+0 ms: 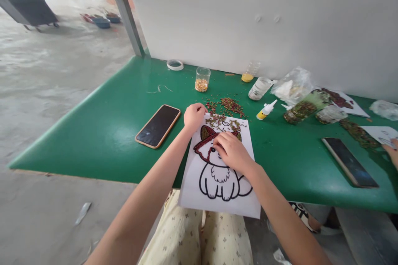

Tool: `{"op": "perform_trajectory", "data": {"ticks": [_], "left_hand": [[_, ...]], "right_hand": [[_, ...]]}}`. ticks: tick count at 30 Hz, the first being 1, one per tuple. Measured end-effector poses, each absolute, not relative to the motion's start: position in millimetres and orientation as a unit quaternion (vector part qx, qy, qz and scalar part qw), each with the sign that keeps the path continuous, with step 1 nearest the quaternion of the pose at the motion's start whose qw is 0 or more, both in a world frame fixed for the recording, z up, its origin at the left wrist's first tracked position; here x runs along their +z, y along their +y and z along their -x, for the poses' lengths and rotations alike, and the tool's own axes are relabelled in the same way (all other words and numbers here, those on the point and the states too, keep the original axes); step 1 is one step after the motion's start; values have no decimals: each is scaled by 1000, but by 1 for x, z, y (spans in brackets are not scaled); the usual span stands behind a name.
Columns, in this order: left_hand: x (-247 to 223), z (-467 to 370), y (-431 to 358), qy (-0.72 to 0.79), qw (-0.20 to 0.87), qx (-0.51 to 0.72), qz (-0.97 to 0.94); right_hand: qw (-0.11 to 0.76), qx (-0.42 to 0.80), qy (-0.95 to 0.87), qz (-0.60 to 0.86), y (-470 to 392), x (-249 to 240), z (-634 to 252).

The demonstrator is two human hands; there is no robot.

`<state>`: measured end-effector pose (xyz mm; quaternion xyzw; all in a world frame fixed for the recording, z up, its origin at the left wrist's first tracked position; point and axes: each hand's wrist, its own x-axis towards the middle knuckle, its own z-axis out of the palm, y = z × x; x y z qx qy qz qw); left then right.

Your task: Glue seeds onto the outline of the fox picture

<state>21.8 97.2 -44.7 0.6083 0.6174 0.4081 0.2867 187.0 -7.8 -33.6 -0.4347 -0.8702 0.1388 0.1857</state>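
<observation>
A white sheet (192,186) with a black-outlined cartoon animal lies at the table's front edge, its lower part jutting over it. Red and green beans fill the ears and parts of the face. My left hand (195,116) is closed at the sheet's top left corner; what its fingers hold, if anything, is too small to name. Over the animal's face, my right hand (230,149) has its fingers pinched together near the eye, and anything between them is hidden. Loose beans (231,107) lie in a pile behind the sheet, with more scattered on its top edge.
On the green table (102,120) are a phone (158,126), a cup of corn kernels (202,79), a glue bottle (266,110), plastic jars and bags, and a second phone (350,161). Another person's hand (392,151) is at the right edge. A white panel (248,12) stands behind.
</observation>
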Motion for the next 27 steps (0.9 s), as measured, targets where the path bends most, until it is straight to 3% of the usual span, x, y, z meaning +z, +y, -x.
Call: {"op": "perform_trajectory", "data": {"ticks": [10,18,24,27], "left_hand": [[-44,-22,96,611,290,414,-609],[-45,-22,97,617,295,419,-597],[-46,-22,99,622,293,420,-592],[-47,-21,100,617,293,425,-594]], "right_hand": [[196,146,-870,428,-6,-31,-187],[327,70,-766,549,4,-21,-215],[228,4,-720,655,41,-3,-257],[188,36,-692,696,64,2,-260]]}}
